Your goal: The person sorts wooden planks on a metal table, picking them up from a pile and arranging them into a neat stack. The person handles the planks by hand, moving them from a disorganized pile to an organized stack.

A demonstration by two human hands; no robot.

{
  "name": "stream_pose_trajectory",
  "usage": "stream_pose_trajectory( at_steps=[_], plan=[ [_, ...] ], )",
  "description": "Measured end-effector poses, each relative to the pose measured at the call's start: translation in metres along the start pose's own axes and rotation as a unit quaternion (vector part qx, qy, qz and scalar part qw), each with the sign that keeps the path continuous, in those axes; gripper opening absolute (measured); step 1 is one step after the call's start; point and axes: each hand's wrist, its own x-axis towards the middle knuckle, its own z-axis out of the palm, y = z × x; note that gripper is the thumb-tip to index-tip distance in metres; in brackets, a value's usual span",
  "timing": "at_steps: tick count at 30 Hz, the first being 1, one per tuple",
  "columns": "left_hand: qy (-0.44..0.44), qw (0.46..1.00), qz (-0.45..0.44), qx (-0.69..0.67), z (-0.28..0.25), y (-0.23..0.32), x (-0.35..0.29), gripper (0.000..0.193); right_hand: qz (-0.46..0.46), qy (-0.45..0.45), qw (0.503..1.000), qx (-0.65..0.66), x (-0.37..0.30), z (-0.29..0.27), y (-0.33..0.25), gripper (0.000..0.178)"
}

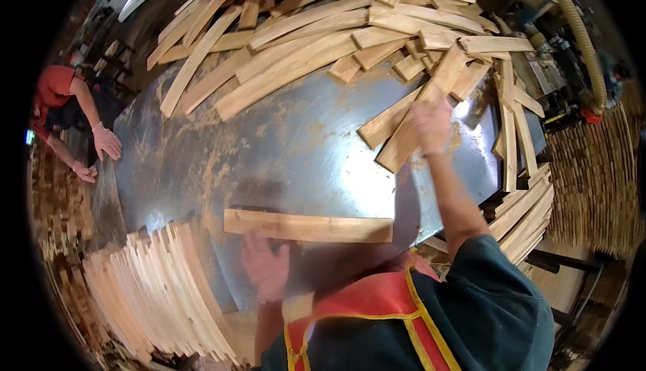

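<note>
A long wooden board (pixel 313 227) lies crosswise on the metal tabletop (pixel 303 149) in front of me. My left hand (pixel 266 263) is at its near edge toward the left end; the fingers look apart and blurred, with nothing in them. Farther off to the right, my right hand (pixel 433 125) has its fingers over another wooden board (pixel 401 143) and appears to grip it, though motion smears the fingers. That board slants away from me, and its far end reaches the loose pile. A shorter board (pixel 382 125) lies just left of it.
Loose boards (pixel 296 64) are heaped along the far side, with more (pixel 517 128) at the right edge. A neat row of boards (pixel 161 277) stands at the near left. Another person (pixel 64 102) in red works at the left. A hose (pixel 579 27) hangs at the far right.
</note>
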Motion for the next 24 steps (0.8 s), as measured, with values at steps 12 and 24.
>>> stream_pose_trajectory(
  at_steps=[12,24],
  plan=[
    [-0.179,0.852,0.018,-0.491,-0.045,0.02,0.019,0.075,0.21,-0.536,0.739,0.349,-0.217,0.025,-0.082,0.06],
    [0.156,0.963,-0.124,0.183,0.026,-0.249,-0.118,0.065,-0.241,-0.491,0.804,-0.234,-0.295,0.056,-0.102,0.084]
  ],
)
